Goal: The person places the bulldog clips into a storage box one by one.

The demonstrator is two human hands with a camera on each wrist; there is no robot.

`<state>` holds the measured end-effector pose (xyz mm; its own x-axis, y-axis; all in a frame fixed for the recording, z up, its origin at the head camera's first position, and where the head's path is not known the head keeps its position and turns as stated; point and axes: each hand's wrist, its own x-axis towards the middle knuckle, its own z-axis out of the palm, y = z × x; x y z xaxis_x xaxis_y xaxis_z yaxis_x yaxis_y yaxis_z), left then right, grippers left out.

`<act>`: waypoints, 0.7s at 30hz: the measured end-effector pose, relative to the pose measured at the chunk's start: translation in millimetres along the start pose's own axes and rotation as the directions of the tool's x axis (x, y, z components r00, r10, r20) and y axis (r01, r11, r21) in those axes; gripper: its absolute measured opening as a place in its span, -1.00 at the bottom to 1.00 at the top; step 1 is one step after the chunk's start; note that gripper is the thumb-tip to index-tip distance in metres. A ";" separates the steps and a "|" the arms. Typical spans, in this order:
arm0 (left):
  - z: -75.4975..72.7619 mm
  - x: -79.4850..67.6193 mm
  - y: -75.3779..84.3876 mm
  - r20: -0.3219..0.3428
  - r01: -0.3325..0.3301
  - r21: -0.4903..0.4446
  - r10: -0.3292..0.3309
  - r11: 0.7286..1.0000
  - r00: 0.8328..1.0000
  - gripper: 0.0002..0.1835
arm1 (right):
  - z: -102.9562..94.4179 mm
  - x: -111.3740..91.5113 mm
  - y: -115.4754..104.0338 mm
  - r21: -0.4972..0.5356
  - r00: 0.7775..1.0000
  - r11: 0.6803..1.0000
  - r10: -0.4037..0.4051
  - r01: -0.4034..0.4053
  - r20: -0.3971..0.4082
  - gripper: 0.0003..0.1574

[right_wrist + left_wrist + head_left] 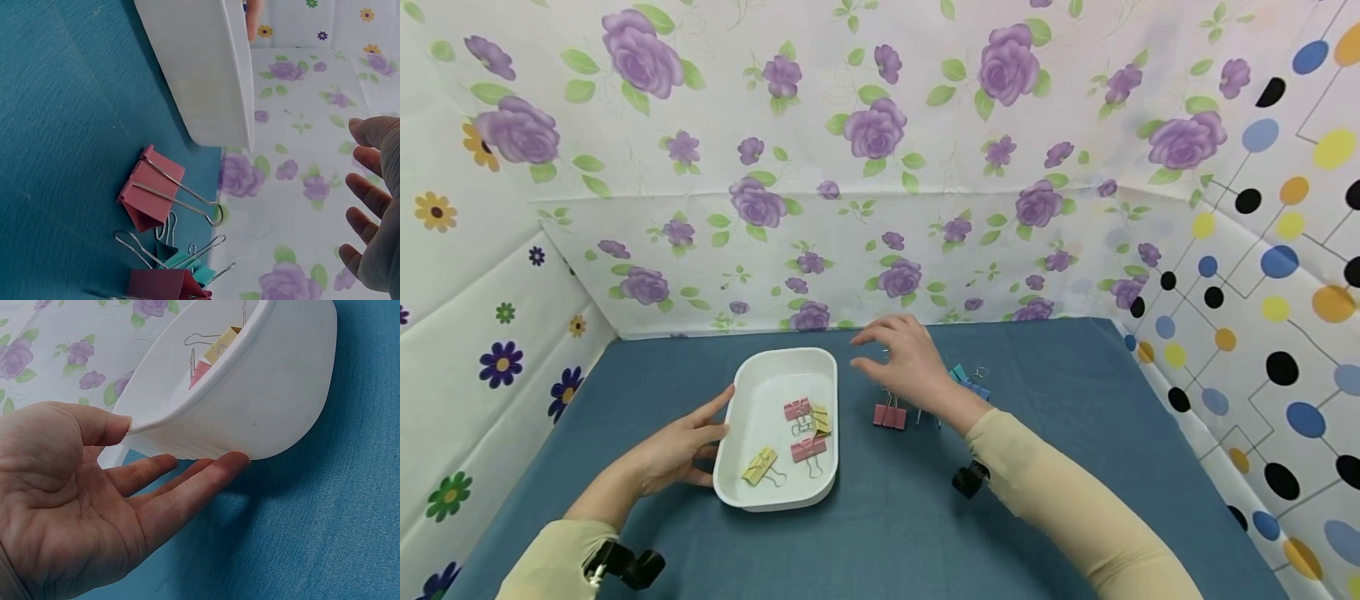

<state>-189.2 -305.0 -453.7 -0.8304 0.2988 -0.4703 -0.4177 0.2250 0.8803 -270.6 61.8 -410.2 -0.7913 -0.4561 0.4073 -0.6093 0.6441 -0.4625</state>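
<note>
A white tray [775,375] holds two pink binder clips [808,450] and two yellow binder clips [760,465]. My left hand [673,450] rests against the tray's left side; in the left wrist view its fingertips [234,459] touch the outer wall and the thumb is at the rim. My right hand [910,358] hovers to the right of the tray, fingers spread and loosely bent, holding nothing. Below and beside it on the cloth are a pink binder clip [890,416], a teal one [958,372] and a blue one [976,389]. The right wrist view also shows a dark red binder clip [156,284].
Dark blue cloth [880,533] covers the table. Behind it rises a white sheet with purple flowers [880,250], with patterned sheets at the left and right sides. Wire clip handles [928,417] show beside my right wrist, their clip body partly hidden.
</note>
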 end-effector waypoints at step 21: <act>0.7 -0.3 0.4 -0.003 0.002 -0.011 -0.002 1.000 1.000 -0.25 | -28.1 -14.3 17.2 -0.001 0.999 1.000 0.006 -0.006 -0.035 -0.68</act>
<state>-188.8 -304.3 -453.2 -0.8305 0.2957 -0.4720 -0.4233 0.2158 0.8799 -268.4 96.6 -401.9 -0.7925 -0.4302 0.4323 -0.6046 0.6475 -0.4639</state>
